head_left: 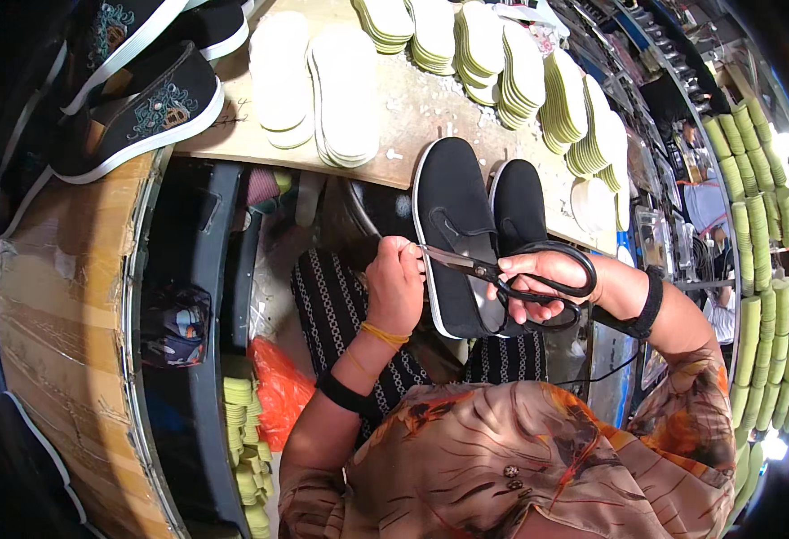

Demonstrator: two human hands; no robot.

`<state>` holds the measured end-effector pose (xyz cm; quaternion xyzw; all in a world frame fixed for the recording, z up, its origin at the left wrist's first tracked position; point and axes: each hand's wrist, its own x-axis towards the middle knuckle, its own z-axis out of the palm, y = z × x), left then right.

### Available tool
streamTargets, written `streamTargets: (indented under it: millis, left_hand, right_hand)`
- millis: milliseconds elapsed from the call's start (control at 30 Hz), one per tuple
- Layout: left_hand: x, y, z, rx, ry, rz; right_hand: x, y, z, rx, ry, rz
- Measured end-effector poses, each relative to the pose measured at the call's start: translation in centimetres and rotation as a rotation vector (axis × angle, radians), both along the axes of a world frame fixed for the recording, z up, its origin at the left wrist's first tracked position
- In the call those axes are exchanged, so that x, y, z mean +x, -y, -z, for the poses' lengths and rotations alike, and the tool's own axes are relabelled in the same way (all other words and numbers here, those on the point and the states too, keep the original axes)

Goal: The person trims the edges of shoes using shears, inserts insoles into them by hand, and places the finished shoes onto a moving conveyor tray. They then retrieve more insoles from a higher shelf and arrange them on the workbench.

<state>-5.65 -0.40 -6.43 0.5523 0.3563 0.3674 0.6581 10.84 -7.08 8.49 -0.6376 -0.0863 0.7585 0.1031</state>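
Black cloth shoe (448, 242) held over lap, just below table (412, 108) edge, toe toward table. Left hand (396, 286) clamped on shoe's left rim. Right hand (538, 286) closed through black handles of scissors (502, 272); blades lie across shoe opening, tips near left hand. 2nd black shoe (518, 205) lies just right of held shoe. White insole stacks (341, 90) seen on table above shoe; embroidered black shoes (138, 112) far left of it.

Beyond the black cloth slip-on shoe (453, 238) at my fingers, stacked pale foam insoles (345, 94) crowd the wooden workbench (412, 121); a bare strip of benchtop between the stacks leaves passage.
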Motion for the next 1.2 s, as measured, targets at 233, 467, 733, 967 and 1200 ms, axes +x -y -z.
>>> streamTargets:
  millis: [233,467,733,967,1200]
  left_hand:
    - [0.1,0.0,0.4,0.037,0.054,0.003]
    - [-0.9,-0.9,0.3,0.094,-0.057,-0.009]
    - [-12.1,-4.9,-3.8,0.901,-1.319,0.073]
    - [-3.0,0.9,-11.0,-0.041,-0.331,0.403]
    - [10.5,4.8,-8.8,0.836,-1.019,0.456]
  right_hand:
    - [-0.8,0.0,0.7,0.048,0.015,0.085]
    - [-1.7,0.5,0.8,0.101,0.032,0.116]
    - [1.3,8.2,-1.1,0.634,-0.133,0.220]
    - [4.2,15.7,3.2,0.864,-0.165,0.678]
    - [4.7,17.8,6.4,0.804,0.112,0.888]
